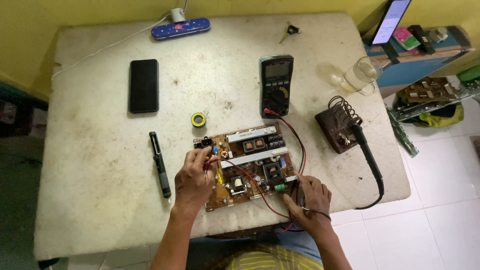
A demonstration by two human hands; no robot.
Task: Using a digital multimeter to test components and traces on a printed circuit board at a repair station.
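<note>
A brown circuit board (pixel 250 155) with several components lies on the white table (pixel 100 165), near its front edge. My left hand (pixel 194 181) rests on the board's left end and pinches a red test probe (pixel 209 163) against it. My right hand (pixel 310 200) sits at the board's lower right corner, fingers closed on a black probe that is mostly hidden. Red and black leads (pixel 295 137) run from both hands up to a dark multimeter (pixel 276 85) behind the board.
A soldering iron (pixel 364 145) sits in its stand (pixel 336 129) to the right, with a glass mug (pixel 361 76) behind it. To the left lie a black pen-like tool (pixel 160 164), a phone (pixel 143 85), a solder roll (pixel 198 120) and a blue case (pixel 180 28).
</note>
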